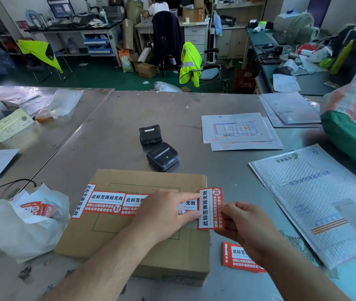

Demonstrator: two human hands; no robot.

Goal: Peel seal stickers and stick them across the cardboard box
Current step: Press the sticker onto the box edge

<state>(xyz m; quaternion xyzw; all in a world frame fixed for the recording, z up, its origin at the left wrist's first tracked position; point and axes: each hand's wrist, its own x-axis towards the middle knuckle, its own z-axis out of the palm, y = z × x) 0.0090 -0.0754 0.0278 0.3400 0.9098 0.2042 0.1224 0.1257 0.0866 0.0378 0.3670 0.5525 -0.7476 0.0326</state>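
Seal sticker (210,208), pinched by the right hand (244,227) at the right edge of the cardboard box (151,246) on the tabletop (112,131), wants lowering square while the left hand's (164,211) straight fingers steady its left edge.

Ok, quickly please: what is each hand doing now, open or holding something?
Left hand: open, pressing flat on the sticker row on the cardboard box.
Right hand: closed, pinching one seal sticker at the box's right edge.
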